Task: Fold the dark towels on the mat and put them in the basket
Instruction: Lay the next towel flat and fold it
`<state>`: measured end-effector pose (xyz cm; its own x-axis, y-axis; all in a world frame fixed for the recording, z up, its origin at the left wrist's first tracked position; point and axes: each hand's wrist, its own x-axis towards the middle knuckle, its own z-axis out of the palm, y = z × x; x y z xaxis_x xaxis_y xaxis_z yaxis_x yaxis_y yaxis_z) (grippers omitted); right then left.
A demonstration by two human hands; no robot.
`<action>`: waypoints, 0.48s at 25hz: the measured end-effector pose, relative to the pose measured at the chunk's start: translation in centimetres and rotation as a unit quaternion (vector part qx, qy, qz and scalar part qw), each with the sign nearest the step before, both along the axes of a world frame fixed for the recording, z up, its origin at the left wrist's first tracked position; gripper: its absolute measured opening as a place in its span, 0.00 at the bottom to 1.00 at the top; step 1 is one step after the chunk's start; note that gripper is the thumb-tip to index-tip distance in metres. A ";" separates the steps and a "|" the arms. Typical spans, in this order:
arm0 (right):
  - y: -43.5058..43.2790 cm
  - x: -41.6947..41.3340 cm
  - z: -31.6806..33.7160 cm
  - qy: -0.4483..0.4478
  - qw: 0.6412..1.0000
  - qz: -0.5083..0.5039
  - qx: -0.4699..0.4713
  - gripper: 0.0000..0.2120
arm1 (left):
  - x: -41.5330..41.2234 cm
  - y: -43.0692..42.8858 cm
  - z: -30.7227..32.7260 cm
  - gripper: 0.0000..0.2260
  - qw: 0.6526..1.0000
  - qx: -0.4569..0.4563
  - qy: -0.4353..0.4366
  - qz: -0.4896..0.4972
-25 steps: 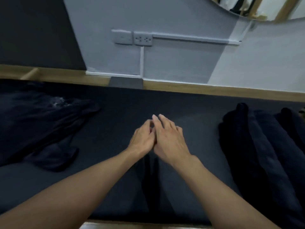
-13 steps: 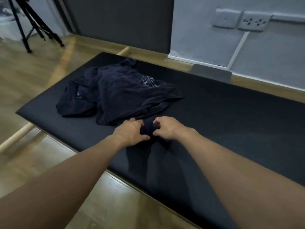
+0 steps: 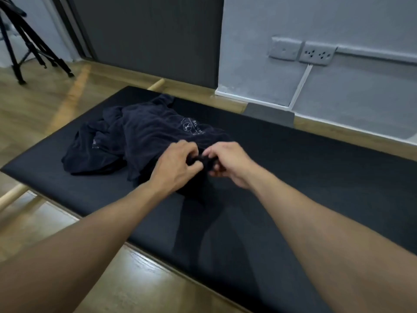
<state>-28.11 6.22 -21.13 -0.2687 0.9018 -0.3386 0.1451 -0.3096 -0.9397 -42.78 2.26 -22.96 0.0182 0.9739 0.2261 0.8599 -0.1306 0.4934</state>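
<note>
On the mat (image 3: 316, 177), both hands, left hand (image 3: 173, 168) and right hand (image 3: 228, 161), pinch the towel's (image 3: 146, 136) near edge.

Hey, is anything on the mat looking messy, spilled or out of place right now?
Only the dark towels: they lie in a crumpled, unfolded heap at the left end of the mat, one bunched over another. Nothing looks spilled or damaged, and no basket is in view.
</note>
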 end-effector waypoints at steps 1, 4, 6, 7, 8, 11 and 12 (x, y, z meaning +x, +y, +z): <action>0.4 0.8 2.2 0.064 0.998 -0.023 -0.009 0.11 | 0.8 0.4 2.3 0.08 0.999 0.029 -0.026 0.009; 0.7 3.4 8.3 0.195 0.978 -0.064 0.030 0.12 | 3.6 1.9 9.5 0.09 0.992 0.095 -0.077 0.017; 0.4 5.2 10.5 0.210 0.970 -0.087 0.089 0.12 | 6.0 3.0 13.4 0.09 0.987 0.136 -0.084 -0.001; 0.3 6.0 11.3 0.197 0.968 -0.101 0.122 0.12 | 7.1 3.3 14.8 0.08 0.985 0.150 -0.087 -0.009; 0.2 6.8 11.9 0.183 0.964 -0.115 0.153 0.11 | 8.2 3.5 15.8 0.08 0.983 0.160 -0.094 -0.013; 0.2 9.9 13.4 0.182 0.947 -0.134 0.230 0.01 | 10.6 4.1 18.3 0.09 0.974 0.163 -0.157 -0.023; 0.2 11.0 13.7 0.166 0.947 -0.110 0.254 0.09 | 11.2 4.1 19.3 0.10 0.968 0.163 -0.191 -0.029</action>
